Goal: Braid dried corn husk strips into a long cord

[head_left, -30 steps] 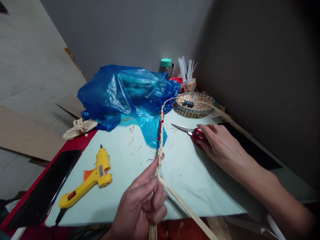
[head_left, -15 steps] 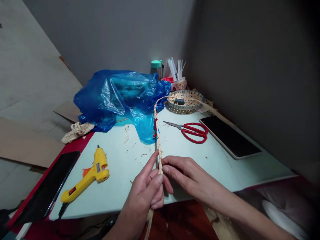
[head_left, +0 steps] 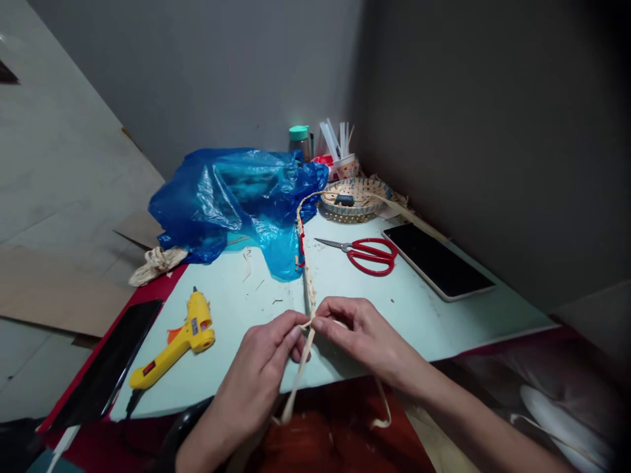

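Observation:
A pale braided cord [head_left: 309, 282] runs toward me from the woven basket [head_left: 355, 213], with red thread on its middle stretch. At its near end loose fibre strands [head_left: 304, 360] spread out and hang over the table edge. My left hand [head_left: 269, 355] pinches one strand between thumb and forefinger, left of the braid's end. Close against it, my right hand [head_left: 357, 332] is closed with thumb and forefinger on the strands at the braid's end. Another strand dangles below my right hand.
Red-handled scissors [head_left: 372, 255] lie beyond my right hand, near a dark tablet [head_left: 438, 259]. To the left are a yellow glue gun [head_left: 180, 338] and a black phone-like slab [head_left: 108, 368]. A blue plastic bag [head_left: 231, 197], a bottle [head_left: 298, 141] and a cup of sticks [head_left: 345, 164] stand behind.
My left hand has let go of the braid and moved left, drawing a strand sideways. My right hand now holds the braid's end. The strands have spread apart, and the view has shifted slightly.

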